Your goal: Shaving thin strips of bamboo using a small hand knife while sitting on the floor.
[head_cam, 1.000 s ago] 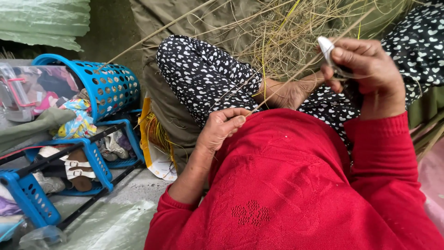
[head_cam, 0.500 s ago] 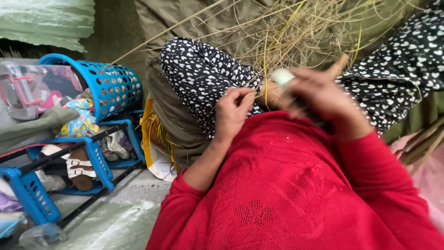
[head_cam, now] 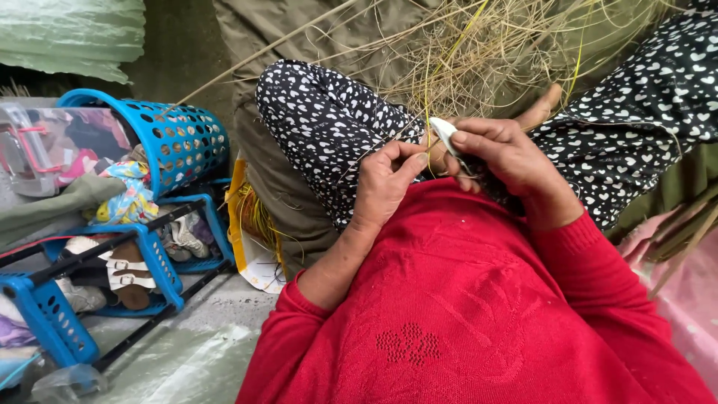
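The small white-handled blade (head_cam: 444, 132) sits pinched between the thumb and forefinger of your right hand (head_cam: 502, 161), tip pointing toward ten o'clock, just above your lap. A second ago that hand was raised high at two o'clock with the blade clear of everything; it has since dropped and closed in on your left hand (head_cam: 385, 179), and the two now touch at the fingertips. Your left fingers (head_cam: 410, 158) are pressed together, pinching a thin yellow-green grass strand (head_cam: 428, 90) that runs up toward twelve o'clock into the heap of dry straw (head_cam: 486, 52). That hand, which lay loose against the red knitted sweater (head_cam: 464, 314) a second ago, has risen to meet the blade.

Judgement: blade and strand have been brought together, so work on the strand appears to be under way, not merely prepared.

Your knees, in black trousers with white hearts (head_cam: 329, 127), frame the hands at ten and two o'clock. At nine o'clock lies a tipped blue plastic basket (head_cam: 176, 138) above a blue plastic rack holding sandals (head_cam: 120, 269).
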